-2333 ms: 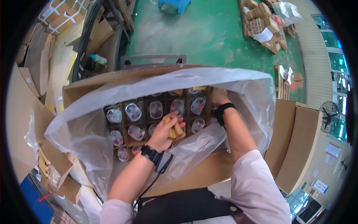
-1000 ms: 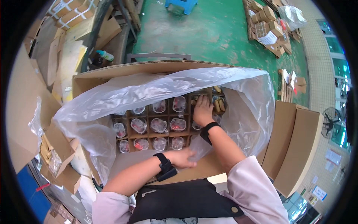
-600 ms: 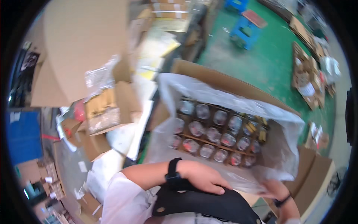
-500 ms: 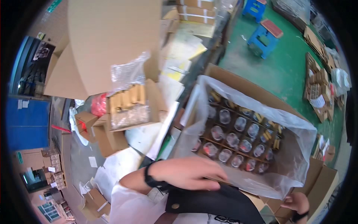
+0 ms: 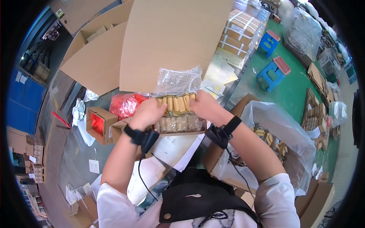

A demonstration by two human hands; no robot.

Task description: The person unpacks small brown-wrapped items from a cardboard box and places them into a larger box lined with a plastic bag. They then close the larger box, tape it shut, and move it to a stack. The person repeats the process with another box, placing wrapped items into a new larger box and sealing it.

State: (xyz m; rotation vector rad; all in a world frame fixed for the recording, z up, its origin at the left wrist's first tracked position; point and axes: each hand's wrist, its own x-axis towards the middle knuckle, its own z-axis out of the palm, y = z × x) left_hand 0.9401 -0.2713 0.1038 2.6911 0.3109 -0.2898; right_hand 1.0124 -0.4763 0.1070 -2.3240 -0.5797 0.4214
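A small cardboard box stands in front of me on the worktable, holding a row of tan, roll-shaped pieces [image 5: 175, 103]. Nearer to me in the box lie several pieces wrapped in clear bubble wrap [image 5: 176, 124]. My left hand [image 5: 149, 113] is closed at the left end of the tan row, and my right hand [image 5: 206, 108] is closed at its right end. What the fingertips touch lower down is hidden. A loose sheet of bubble wrap [image 5: 178, 80] sticks up behind the row, against a tall cardboard flap [image 5: 171, 41].
To the right stands a big carton with a plastic liner [image 5: 294, 131] and many small pieces inside. Left of the small box are a red plastic bag [image 5: 127, 105] and a little carton with red contents [image 5: 99, 124]. Blue stools [image 5: 273, 73] stand on the green floor.
My view has swung toward the small box. Both hands have come away from the lined carton's near side and now rest at the two ends of the tan row.
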